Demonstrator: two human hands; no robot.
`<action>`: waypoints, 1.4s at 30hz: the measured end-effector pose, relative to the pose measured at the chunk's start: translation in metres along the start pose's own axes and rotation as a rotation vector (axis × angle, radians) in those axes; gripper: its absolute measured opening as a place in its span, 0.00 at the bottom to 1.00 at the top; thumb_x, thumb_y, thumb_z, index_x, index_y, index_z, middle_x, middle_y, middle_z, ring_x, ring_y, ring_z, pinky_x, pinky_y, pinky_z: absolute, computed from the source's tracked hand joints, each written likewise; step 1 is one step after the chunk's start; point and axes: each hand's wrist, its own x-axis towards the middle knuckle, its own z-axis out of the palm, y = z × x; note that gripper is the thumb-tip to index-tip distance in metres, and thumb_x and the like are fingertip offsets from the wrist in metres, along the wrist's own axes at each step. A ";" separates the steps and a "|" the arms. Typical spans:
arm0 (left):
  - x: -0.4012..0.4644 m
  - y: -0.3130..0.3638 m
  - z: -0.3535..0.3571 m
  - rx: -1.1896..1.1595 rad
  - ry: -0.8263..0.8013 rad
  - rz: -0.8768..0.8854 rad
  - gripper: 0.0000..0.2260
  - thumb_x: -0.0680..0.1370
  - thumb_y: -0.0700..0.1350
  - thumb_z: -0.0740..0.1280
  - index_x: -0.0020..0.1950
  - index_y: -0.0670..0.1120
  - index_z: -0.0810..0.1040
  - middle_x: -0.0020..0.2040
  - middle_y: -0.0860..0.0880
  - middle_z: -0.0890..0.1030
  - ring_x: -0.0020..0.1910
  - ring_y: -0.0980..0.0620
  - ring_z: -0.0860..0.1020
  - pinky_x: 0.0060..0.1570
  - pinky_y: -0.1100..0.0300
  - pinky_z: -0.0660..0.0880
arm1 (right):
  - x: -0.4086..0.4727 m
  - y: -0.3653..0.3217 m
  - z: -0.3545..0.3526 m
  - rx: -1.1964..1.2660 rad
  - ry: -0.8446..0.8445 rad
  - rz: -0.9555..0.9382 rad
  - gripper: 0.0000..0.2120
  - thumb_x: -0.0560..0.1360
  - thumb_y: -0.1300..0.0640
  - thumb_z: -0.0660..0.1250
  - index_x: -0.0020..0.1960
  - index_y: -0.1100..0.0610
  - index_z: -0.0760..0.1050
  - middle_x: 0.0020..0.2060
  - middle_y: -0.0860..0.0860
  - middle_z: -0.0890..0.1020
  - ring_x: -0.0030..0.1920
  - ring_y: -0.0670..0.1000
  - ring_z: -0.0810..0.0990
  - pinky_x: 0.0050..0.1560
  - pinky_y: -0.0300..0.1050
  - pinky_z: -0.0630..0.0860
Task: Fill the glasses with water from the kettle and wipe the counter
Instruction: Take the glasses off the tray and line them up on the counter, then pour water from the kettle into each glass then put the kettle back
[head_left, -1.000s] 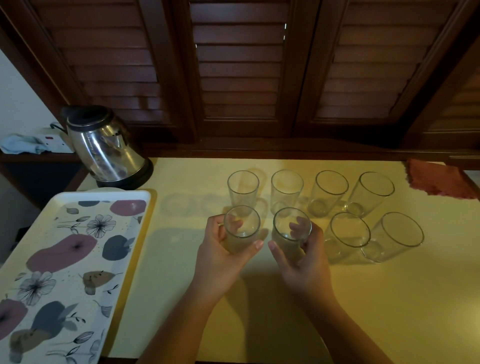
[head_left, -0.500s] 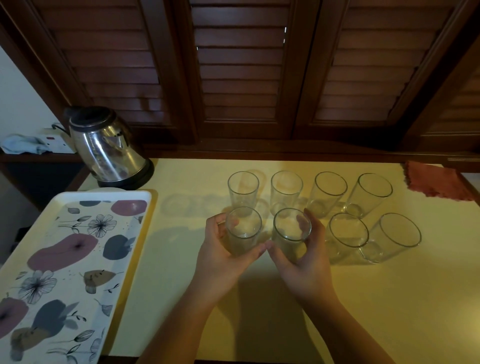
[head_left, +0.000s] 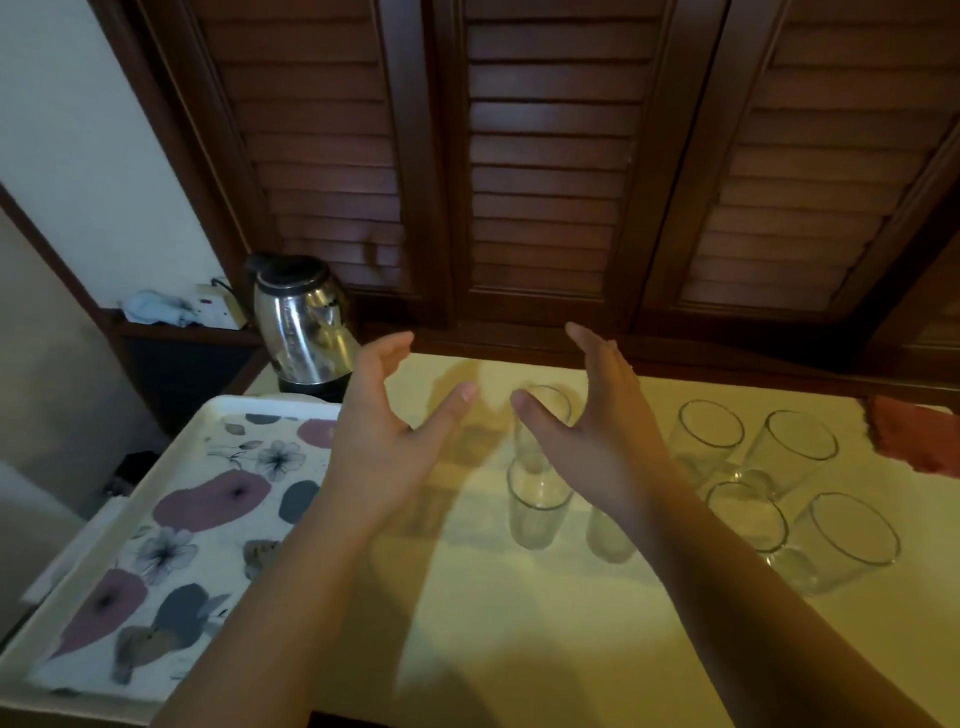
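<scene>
My left hand (head_left: 384, 441) and right hand (head_left: 597, 436) both hover above the counter (head_left: 519, 623), fingers spread wide and holding nothing, palms turned toward each other.

The risk I see is the glasses (head_left: 540, 506). They stand close together right under my hands, and my right wrist hides part of one, so a careless drop or sweep of either hand could tip one into its neighbours. The kettle (head_left: 304, 325) sits at about ten o'clock from the glasses, so bringing it over means crossing near the tray (head_left: 171, 519); a heavy kettle swung low could clip the tray rim or the nearest glass, and I judge a fast pour into such narrow mouths would splash.

The glasses are clear, straight-sided and look empty, set in two rows running out toward three o'clock. The kettle is shiny steel with a dark lid and base. A reddish cloth (head_left: 914, 441) lies at the counter's three o'clock edge.
</scene>
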 end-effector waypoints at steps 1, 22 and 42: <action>0.009 -0.003 -0.011 0.009 0.021 -0.020 0.35 0.74 0.65 0.75 0.77 0.59 0.67 0.73 0.60 0.72 0.73 0.59 0.71 0.68 0.60 0.71 | 0.010 -0.009 0.001 -0.022 -0.041 -0.012 0.41 0.79 0.38 0.73 0.85 0.44 0.57 0.84 0.44 0.62 0.85 0.50 0.56 0.83 0.54 0.62; 0.253 -0.163 -0.169 0.211 -0.131 -0.198 0.32 0.83 0.72 0.50 0.80 0.56 0.68 0.73 0.49 0.77 0.72 0.47 0.75 0.71 0.47 0.71 | 0.156 -0.106 0.261 -0.210 -0.526 0.237 0.63 0.69 0.25 0.72 0.86 0.59 0.46 0.81 0.60 0.67 0.78 0.65 0.70 0.75 0.61 0.73; 0.334 -0.201 -0.138 -0.360 -0.343 -0.405 0.27 0.76 0.71 0.70 0.32 0.49 0.75 0.29 0.47 0.75 0.30 0.50 0.75 0.54 0.49 0.74 | 0.140 -0.095 0.329 0.351 0.040 0.163 0.56 0.49 0.26 0.83 0.72 0.36 0.64 0.64 0.38 0.79 0.65 0.43 0.80 0.64 0.55 0.83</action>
